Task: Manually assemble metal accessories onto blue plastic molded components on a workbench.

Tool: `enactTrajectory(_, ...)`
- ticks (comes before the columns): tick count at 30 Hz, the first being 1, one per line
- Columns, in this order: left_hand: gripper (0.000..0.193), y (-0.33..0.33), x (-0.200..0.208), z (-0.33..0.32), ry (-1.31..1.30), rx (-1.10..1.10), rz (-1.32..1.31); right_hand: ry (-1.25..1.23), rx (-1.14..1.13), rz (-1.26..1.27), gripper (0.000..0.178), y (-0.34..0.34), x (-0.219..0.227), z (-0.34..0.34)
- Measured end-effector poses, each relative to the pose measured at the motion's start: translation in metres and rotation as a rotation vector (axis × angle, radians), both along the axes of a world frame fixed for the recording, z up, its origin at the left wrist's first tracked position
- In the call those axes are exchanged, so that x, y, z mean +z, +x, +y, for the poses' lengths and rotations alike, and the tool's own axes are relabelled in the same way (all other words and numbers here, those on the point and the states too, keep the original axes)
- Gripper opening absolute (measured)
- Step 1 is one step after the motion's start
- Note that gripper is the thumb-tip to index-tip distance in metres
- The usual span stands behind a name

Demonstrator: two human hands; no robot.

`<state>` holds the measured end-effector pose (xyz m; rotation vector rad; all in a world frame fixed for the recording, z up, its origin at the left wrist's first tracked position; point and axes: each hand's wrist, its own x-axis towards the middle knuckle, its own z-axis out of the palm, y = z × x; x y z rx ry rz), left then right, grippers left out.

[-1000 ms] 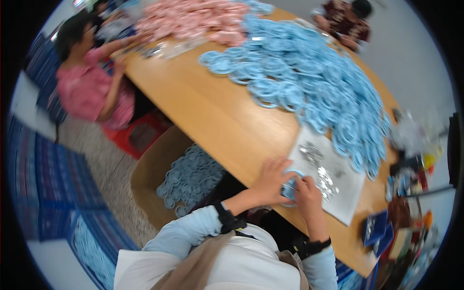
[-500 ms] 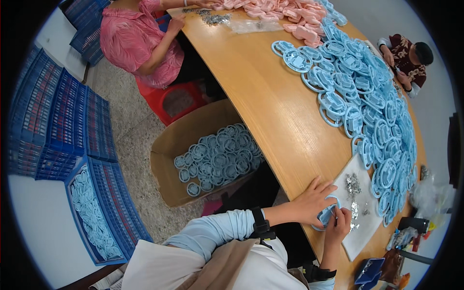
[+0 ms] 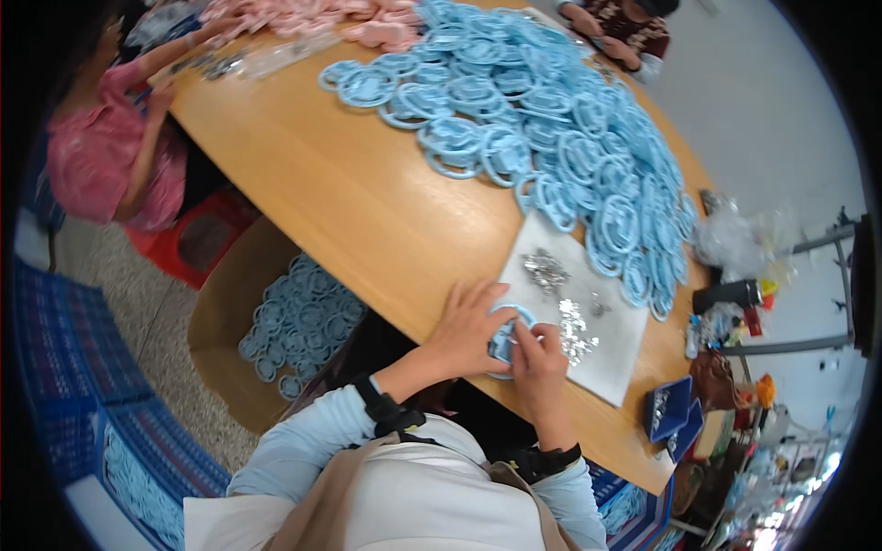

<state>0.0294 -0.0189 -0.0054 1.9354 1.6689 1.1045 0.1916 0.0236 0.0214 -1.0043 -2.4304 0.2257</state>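
Note:
At the table's near edge, a light-blue plastic ring-shaped part (image 3: pixel 503 345) lies under both my hands, beside a white sheet. My left hand (image 3: pixel 464 332) grips it from the left, with the fingers reaching over its far side and the thumb on its rim. My right hand (image 3: pixel 542 372) is closed, its thumb and fingertips pinched together over the ring's right side. Whatever small thing may be between those fingertips is hidden. Small shiny metal pieces lie on the white sheet (image 3: pixel 611 367) in a greyer heap (image 3: pixel 546 272) and a brighter scatter (image 3: pixel 575 332).
A large pile of blue ring parts (image 3: pixel 551 129) covers the table's far side, with pink parts (image 3: pixel 386 32) beyond. Blue trays (image 3: pixel 668 409) stand at the right corner. A cardboard box (image 3: pixel 220 317) of blue parts sits at left. Co-workers sit left (image 3: pixel 119 156) and far right (image 3: pixel 634 32).
My view has swung to the right, so the table and co-workers appear further left and more of the room's right side shows. Both hands stay at the blue ring part.

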Motion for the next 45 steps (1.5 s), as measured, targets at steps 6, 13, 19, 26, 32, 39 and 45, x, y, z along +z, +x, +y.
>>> enactTrajectory(6, 0.063, 0.008, 0.007, 0.016, 0.035, 0.036, -0.015, -0.021, -0.054, -0.192, 0.047, 0.010, 0.018, 0.004)
enactTrajectory(13, 0.066, 0.009, 0.000, 0.021, 0.001, 0.021, 0.032, -0.228, -0.110, 0.024, 0.048, 0.012, 0.013, 0.006)
enactTrajectory(19, 0.067, 0.008, 0.000, 0.021, 0.013, 0.024, 0.063, -0.196, -0.027, 0.063, 0.034, 0.011, 0.012, 0.010)
enactTrajectory(26, 0.066, 0.009, 0.006, 0.022, 0.025, 0.034, 0.041, -0.238, 0.112, -0.026, 0.017, -0.003, 0.024, 0.042)
enactTrajectory(32, 0.068, 0.007, 0.005, 0.021, 0.023, 0.024, 0.038, -0.348, 0.101, 0.111, 0.015, -0.002, 0.031, 0.049)
enactTrajectory(39, 0.070, 0.009, 0.004, 0.022, 0.021, 0.026, 0.059, -0.377, -0.003, 0.170, 0.010, -0.003, 0.010, 0.042)
enactTrajectory(45, 0.070, 0.009, 0.003, 0.021, 0.033, 0.035, 0.044, -0.092, -0.022, 0.175, 0.012, -0.009, 0.002, 0.030)
